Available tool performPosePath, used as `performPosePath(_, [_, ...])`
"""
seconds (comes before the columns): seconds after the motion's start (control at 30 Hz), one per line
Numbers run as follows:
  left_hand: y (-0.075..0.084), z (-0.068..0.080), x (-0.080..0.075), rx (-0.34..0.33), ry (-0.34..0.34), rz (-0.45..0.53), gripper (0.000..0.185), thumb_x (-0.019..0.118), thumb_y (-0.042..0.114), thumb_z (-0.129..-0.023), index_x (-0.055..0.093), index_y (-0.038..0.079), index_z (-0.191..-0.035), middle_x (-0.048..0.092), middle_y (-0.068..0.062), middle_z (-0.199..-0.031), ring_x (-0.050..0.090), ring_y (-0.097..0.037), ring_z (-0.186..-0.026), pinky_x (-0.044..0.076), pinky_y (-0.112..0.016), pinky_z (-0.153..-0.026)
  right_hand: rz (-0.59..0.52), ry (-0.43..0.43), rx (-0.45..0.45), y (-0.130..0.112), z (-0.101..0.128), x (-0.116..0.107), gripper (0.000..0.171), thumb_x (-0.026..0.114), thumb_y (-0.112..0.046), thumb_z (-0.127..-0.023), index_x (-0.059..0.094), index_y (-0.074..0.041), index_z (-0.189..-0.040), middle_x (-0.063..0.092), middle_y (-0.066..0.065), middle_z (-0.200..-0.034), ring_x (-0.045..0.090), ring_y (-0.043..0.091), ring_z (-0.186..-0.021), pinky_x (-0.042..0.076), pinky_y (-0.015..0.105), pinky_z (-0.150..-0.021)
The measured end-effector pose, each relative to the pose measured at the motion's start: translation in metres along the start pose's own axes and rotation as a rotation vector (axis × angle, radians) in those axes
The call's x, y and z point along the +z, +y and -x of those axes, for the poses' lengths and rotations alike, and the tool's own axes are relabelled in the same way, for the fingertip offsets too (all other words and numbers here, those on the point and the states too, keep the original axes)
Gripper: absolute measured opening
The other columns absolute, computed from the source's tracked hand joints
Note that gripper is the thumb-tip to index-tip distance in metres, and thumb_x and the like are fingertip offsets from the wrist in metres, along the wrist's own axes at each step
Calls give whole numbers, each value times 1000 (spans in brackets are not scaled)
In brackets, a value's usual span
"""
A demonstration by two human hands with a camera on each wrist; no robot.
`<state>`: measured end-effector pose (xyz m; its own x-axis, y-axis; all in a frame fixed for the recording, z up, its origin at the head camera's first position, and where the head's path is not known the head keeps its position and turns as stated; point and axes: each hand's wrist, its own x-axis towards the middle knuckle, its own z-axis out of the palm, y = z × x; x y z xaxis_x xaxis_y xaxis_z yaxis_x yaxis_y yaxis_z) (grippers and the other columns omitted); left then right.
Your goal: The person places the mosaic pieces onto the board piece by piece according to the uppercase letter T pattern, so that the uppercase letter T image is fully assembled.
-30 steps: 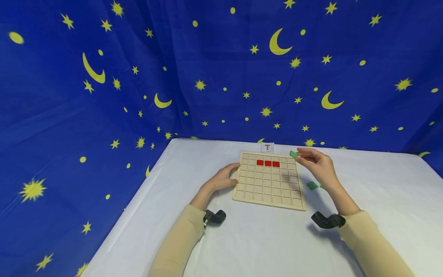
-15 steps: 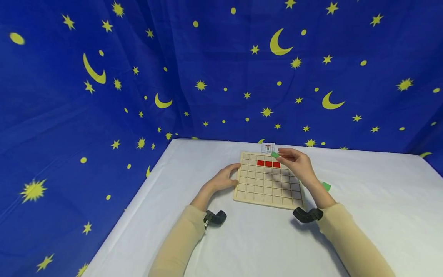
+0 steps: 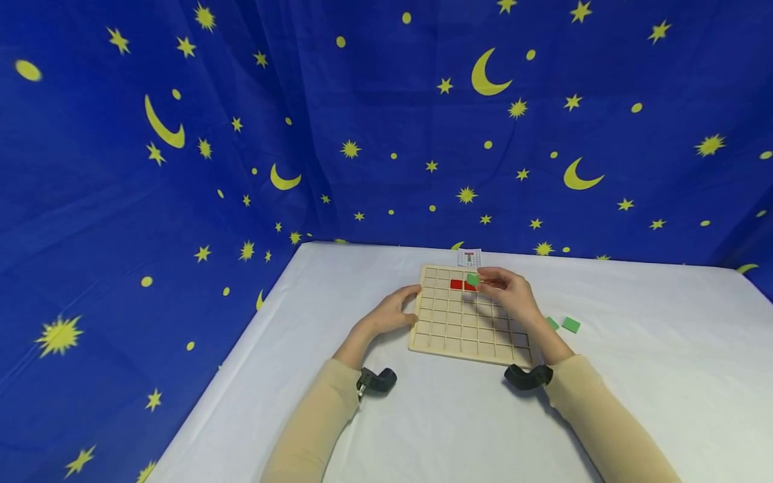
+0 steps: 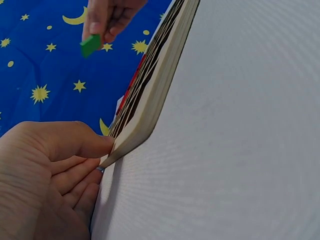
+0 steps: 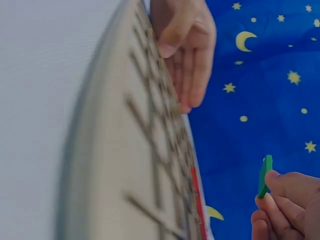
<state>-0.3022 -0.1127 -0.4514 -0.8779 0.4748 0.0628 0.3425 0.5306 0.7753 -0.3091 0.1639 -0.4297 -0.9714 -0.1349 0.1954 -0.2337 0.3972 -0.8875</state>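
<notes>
A square wooden grid board (image 3: 454, 331) lies on the white table. Along its left edge rests my left hand (image 3: 389, 312), thumb and fingertips touching the rim, the fingers mostly straight. Between thumb and fingertips of my right hand (image 3: 513, 295) is pinched a green square tile (image 3: 473, 279), held above the far part of the grid. Red tiles (image 3: 456, 284) sit in a row of cells there; the green tile and right hand partly cover that row. In the right wrist view the green tile (image 5: 265, 176) appears tilted and apart from the board.
Two loose green tiles (image 3: 570, 325) lie right of the board, one partly behind the right wrist. A small printed card (image 3: 469, 257) with a T-shaped pattern stands or lies just beyond the board. A blue curtain (image 3: 386, 121) with stars and moons hangs behind the table.
My right hand has carried the green tile leftward from the board's far right corner, then lower, over the red row. My left hand has stayed at the left edge.
</notes>
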Motion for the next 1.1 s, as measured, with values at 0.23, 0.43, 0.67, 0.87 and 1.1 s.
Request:
performPosePath(0.23, [1,0,0,1,5,3,70,64,-2,-78,36,-4,-142,38,-18,-144,31,-28,-135,24,-35,-112,95,6,-69,14,3,7,35,70,-12,-85,64,0,-117,66,14,-111,64,29,-96,54,37,-81])
performPosePath(0.43, [1,0,-1,4,6,2,70,64,-1,-78,36,-4,-142,38,-18,-144,31,-29,-135,24,-35,-112,165,30,-151,24,2,11,32,71,-10,-84,66,-1,-113,67,14,-105,64,28,-92,54,40,-80])
performPosePath(0.67, [2,0,-1,7,5,6,70,63,-2,-78,35,-5,-142,37,-19,-145,30,-29,-135,24,-34,-112,228,27,-208,30,3,14,33,72,-6,-81,66,0,-113,68,13,-102,64,27,-91,54,41,-79])
performPosePath(0.87, [0,0,0,6,5,7,70,63,-2,-77,35,-6,-141,38,-19,-144,31,-30,-135,24,-35,-112,303,16,-233,33,3,16,35,73,-7,-80,66,0,-113,67,15,-104,63,29,-93,53,43,-81])
performPosePath(1.1, [-1,0,1,5,4,1,71,64,-1,-77,35,-6,-141,38,-19,-144,31,-30,-135,23,-36,-112,327,10,-239,32,3,17,34,73,-6,-81,66,1,-114,66,15,-107,63,29,-94,53,43,-81])
